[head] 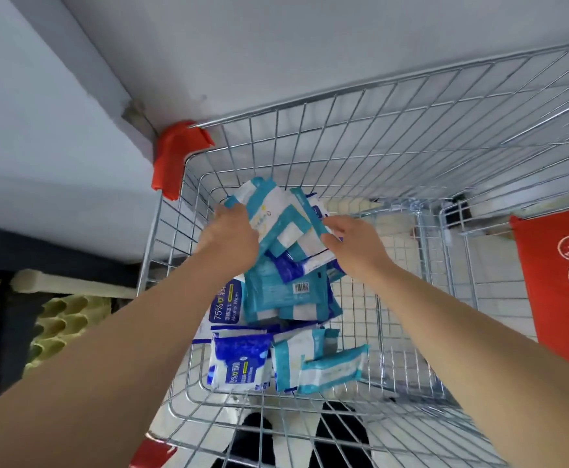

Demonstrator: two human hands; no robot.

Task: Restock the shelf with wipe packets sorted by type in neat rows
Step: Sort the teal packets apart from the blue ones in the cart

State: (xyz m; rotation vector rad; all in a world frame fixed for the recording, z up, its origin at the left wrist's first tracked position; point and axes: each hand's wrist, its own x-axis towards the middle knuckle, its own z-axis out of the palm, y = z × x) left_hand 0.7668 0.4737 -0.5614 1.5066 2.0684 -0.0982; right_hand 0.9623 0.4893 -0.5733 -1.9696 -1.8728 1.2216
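Both arms are down inside the wire cart (344, 92), and that's where every packet is, on or above its mesh floor. The left hand (232, 236) has its fingers curled round the left edge of a bundle of teal-and-white packets (276, 214), and the right hand (354, 238) pinches the same bundle at its right edge, so it's gripped from both sides and raised over the pile. Right under it lies a teal packet with a barcode (286, 288) facing up, overlapping more teal ones. To its left, a dark blue packet (225, 304) reads "75%" and "Alcohol Wipes", with Chinese characters beside that which are too small to make out. Nearer the camera, a blue-and-white packet (239, 361) shows "75%" as well, turned sideways. Just beside it on the right sit two more teal-and-white packets (330, 364), leaning on each other. The types are mixed together in the heap. A red corner bumper (175, 157) caps the cart's far left corner, tight against the white wall. On the right, a red flap (560, 285) carries a column of round prohibition symbols. Black shoes (340, 430) show through the mesh below.
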